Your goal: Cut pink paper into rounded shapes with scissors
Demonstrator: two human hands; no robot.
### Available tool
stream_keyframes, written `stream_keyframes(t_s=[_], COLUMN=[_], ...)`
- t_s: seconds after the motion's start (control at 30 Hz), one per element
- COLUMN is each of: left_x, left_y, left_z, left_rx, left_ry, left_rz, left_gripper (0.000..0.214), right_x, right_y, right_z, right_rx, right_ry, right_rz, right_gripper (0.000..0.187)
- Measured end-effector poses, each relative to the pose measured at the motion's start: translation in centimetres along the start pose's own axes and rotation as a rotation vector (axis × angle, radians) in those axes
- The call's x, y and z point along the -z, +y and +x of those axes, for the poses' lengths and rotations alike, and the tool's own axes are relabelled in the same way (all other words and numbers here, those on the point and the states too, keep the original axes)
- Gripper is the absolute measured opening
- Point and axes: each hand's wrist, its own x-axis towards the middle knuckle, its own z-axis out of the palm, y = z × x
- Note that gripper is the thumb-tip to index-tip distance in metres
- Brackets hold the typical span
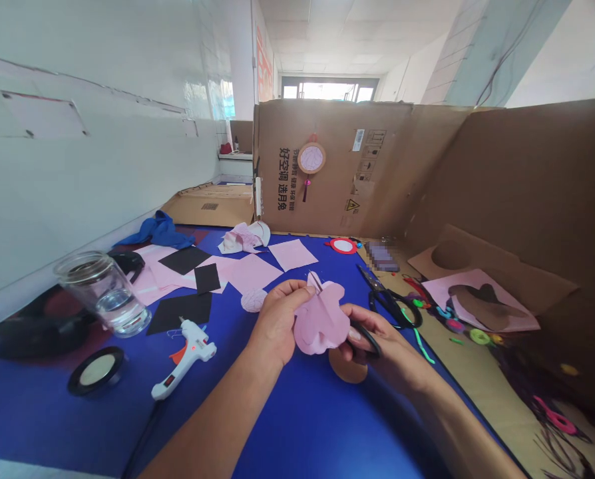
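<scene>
A pink paper cutout [320, 319] with a wavy, petal-like edge is pinched at its upper left by my left hand [281, 316], which is closed. My right hand [377, 339] is closed around black-handled scissors [366, 338] at the paper's right side. Most of the blades are hidden by the paper; a dark, narrow tip shows near its top. Below the paper and partly covered by it, a round brown cardboard disc [348, 367] lies on the blue table. A small pale round paper piece [253, 301] is just left of my left hand.
On the left are a glue gun [185, 359], a black tape roll [96, 370] and a glass of water [110, 293]. Black and pink sheets [255, 271] lie behind. Larger scissors [390, 296] rest at right, near a phone [382, 255]. Cardboard walls [337, 186] enclose the back and right.
</scene>
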Motion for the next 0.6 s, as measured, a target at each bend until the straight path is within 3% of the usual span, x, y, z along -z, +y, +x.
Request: stream_keyframes(t_s=[0.4, 0.6], left_x=[-0.18, 0.08], left_y=[0.39, 0.21], left_z=[-0.23, -0.02], left_rx=[0.012, 0.102], left_ry=[-0.073, -0.118], left_rz=[-0.022, -0.069], left_gripper=[0.031, 0.030], right_x=[0.69, 0.74], right_y=[0.39, 0.06], right_z=[0.07, 0.31], right_rx=[0.038, 0.086], right_ry=[0.012, 0.084], right_rz=[0.033, 0.056], right_gripper=[0.042, 0.039])
